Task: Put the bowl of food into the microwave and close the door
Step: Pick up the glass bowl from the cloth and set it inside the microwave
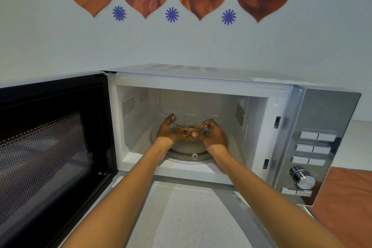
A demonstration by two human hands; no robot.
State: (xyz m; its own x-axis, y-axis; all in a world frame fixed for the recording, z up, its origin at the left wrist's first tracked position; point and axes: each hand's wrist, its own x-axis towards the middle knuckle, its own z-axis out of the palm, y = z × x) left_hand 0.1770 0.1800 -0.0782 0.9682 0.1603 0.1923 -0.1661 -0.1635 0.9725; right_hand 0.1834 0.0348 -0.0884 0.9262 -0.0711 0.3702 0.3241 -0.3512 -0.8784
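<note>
A clear glass bowl (pixel 188 123) with yellowish food sits inside the open microwave (pixel 231 82), over the glass turntable (pixel 187 155). My left hand (pixel 167 130) cups the bowl's left side. My right hand (pixel 212 133) pinches its right rim with the fingertips. Both forearms reach in through the opening. The black microwave door (pixel 50 147) swings wide open to the left. Whether the bowl rests on the turntable or hovers just above it, I cannot tell.
The control panel (pixel 314 147) with buttons and a silver knob (pixel 303 177) is on the microwave's right. A pale speckled counter (pixel 187 217) lies in front. An orange-brown surface (pixel 346 203) sits at the right. The wall behind carries orange decals.
</note>
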